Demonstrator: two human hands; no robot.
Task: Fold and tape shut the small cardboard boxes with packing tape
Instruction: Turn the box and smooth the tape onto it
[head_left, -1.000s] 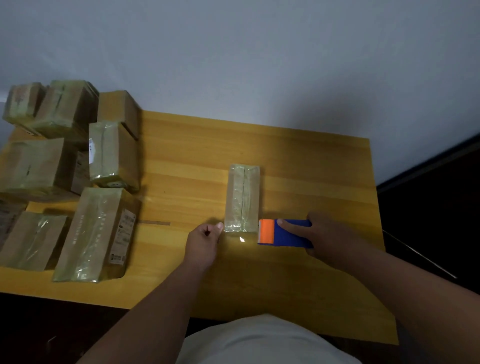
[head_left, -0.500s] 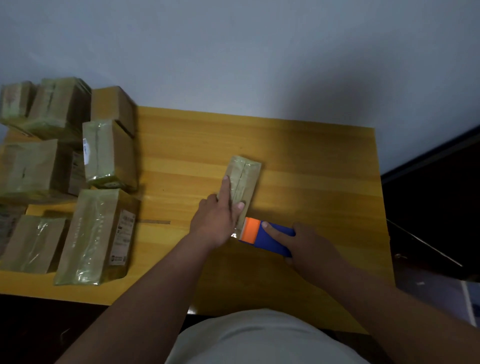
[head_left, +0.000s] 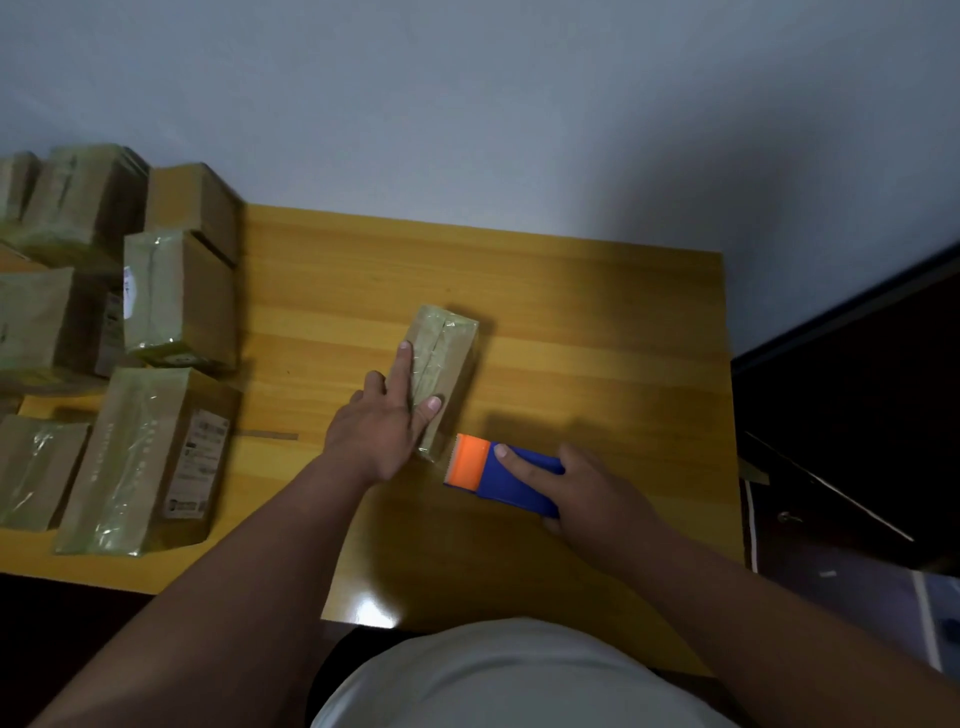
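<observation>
**Head view: small box held flat, tape dispenser just off its near end**

- Small cardboard box (head_left: 445, 371): on the yellow wooden table (head_left: 597, 338), near the centre, long axis running near-to-far and tilted slightly right at the far end; top face glossy with clear tape, centre seam visible along its length.
- Left hand (head_left: 382, 423): laid on the near left part of the box, fingers straight and spread; index finger along the left top edge, thumb across the top face toward the seam; pressing rather than gripping.
- Right hand (head_left: 592, 491): wrapped around the blue body of the tape dispenser (head_left: 501, 475), index finger extended along its upper surface, remaining fingers curled about the far end of the handle.
- Tape dispenser: right of and nearer than the box, orange cutter end pointing left toward the near right corner of the box, just beside it; contact between the two not discernible.
- Taped boxes (head_left: 176, 306): clustered at the left end of the table, some stacked at the far left; largest one (head_left: 148, 460) lying near the front left edge, printed label on its right face.
- Pale wall (head_left: 467, 104) behind the far edge of the table; dark floor area to the right.
</observation>
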